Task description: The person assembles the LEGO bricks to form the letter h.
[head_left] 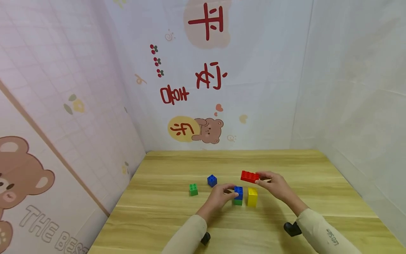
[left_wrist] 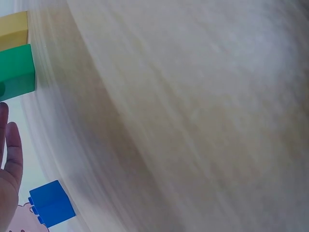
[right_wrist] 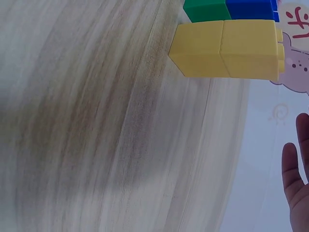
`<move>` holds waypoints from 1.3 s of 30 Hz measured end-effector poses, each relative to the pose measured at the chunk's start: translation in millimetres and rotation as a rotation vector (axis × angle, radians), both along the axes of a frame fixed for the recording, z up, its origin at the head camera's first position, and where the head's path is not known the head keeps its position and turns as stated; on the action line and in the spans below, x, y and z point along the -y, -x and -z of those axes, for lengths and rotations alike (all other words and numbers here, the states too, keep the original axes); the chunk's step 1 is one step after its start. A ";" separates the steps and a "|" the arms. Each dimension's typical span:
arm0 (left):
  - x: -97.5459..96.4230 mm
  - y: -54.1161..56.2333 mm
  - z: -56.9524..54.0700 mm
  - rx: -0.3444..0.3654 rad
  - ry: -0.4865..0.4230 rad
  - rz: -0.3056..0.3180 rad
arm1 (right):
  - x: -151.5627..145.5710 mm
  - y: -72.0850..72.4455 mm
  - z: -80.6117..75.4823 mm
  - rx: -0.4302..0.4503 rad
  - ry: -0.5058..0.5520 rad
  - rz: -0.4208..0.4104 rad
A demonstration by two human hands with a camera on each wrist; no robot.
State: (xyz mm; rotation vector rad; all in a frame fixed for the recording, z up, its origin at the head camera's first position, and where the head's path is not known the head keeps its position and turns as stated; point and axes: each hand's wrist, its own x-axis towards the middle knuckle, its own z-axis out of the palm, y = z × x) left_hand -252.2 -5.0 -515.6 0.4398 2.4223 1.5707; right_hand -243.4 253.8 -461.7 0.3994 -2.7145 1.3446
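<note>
In the head view my right hand (head_left: 276, 184) pinches one end of a red toy brick (head_left: 249, 176), holding it raised over the stacks with its studs showing. My left hand (head_left: 221, 194) has thumb and fingers around a blue brick (head_left: 239, 192), which sits on a green brick (head_left: 238, 202). Just right of that stack stands a yellow stack (head_left: 252, 197). The right wrist view shows it as two yellow bricks (right_wrist: 224, 50), one on the other. In the left wrist view the green brick (left_wrist: 18, 71) is near my left fingers (left_wrist: 14, 150).
A loose blue brick (head_left: 212, 181) and a loose green brick (head_left: 193, 189) lie left of the stacks on the wooden table (head_left: 152, 211). Patterned cloth walls (head_left: 263, 88) rise behind the table and along both sides. Dark objects (head_left: 292, 229) show beside the wrists.
</note>
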 end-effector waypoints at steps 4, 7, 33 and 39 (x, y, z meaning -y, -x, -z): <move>0.6 1.4 -0.6 -0.013 0.007 0.003 | 1.2 0.9 -0.5 0.024 0.003 -0.044; 0.2 2.0 -1.7 -0.017 0.013 0.005 | 2.6 2.0 -0.4 0.040 0.003 -0.067; 5.3 7.1 -8.8 -0.016 0.011 0.043 | 7.4 0.9 8.0 0.054 -0.048 -0.141; 4.4 8.9 -20.2 -0.021 -0.004 0.059 | 8.2 1.4 8.0 0.066 -0.040 -0.147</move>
